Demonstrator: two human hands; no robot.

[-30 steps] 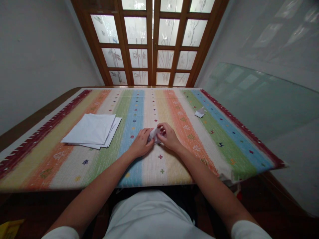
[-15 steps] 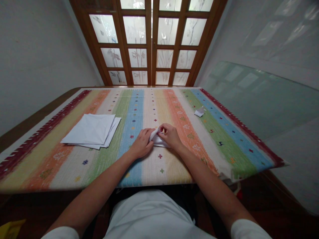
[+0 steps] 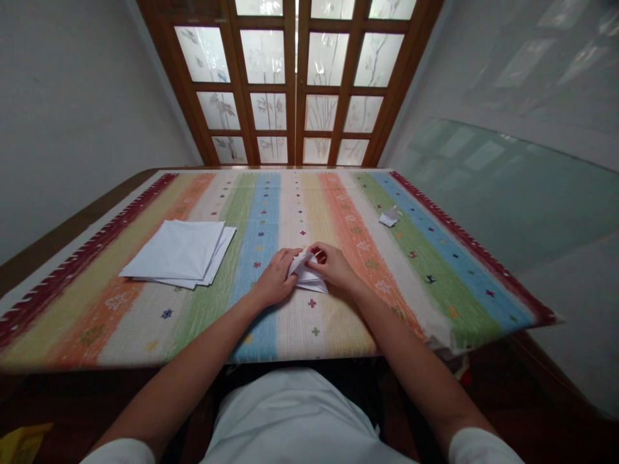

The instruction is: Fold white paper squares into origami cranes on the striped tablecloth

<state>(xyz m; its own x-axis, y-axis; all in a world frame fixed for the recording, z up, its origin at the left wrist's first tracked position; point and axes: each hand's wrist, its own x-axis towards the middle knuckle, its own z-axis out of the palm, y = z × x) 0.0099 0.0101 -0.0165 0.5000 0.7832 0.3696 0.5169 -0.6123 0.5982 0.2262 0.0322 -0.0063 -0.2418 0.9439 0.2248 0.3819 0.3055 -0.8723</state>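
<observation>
A folded white paper [image 3: 307, 277] lies on the striped cloth between my hands, forming a pointed, layered shape. My left hand [image 3: 276, 278] presses its left edge, and my right hand [image 3: 333, 267] pinches its top with the fingertips. The paper's lower corner shows below my right hand, while the part under my fingers is hidden. Further left, a stack of white paper squares [image 3: 177, 253] lies on the multicoloured striped cloth [image 3: 309, 335]. A small folded paper piece [image 3: 389, 217] rests on the cloth's far right.
The cloth covers a wooden table, with a red patterned border along its sides. Wooden doors with frosted, plant-patterned panes [image 3: 294, 84] stand beyond the far edge. A greenish glass pane [image 3: 507, 193] rises at the right. A yellow item [image 3: 19, 443] lies low at the left.
The folded paper now lies flatter and wider, with its point showing toward the lower right. My right hand has shifted slightly right along it. The paper stack and small piece stay put.
</observation>
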